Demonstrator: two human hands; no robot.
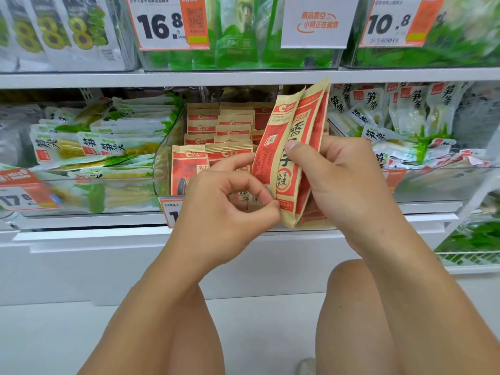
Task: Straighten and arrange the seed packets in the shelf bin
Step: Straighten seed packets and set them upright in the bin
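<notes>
We are holding two red and tan seed packets (293, 147) up in front of the clear shelf bin (165, 158). Our right hand (349, 182) is gripping them, with the thumb pressing on the front. Our left hand (230, 207) is pinching the bottom edge of the front packet. Our hands are close together. More packets (213, 136) are standing in rows inside the bin, just behind the two we are holding.

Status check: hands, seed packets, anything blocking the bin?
Right hand grips tilted seed packets at the bin front. Left hand pinches their lower edge. Other packets stand in rows behind. Nothing blocking.
</notes>
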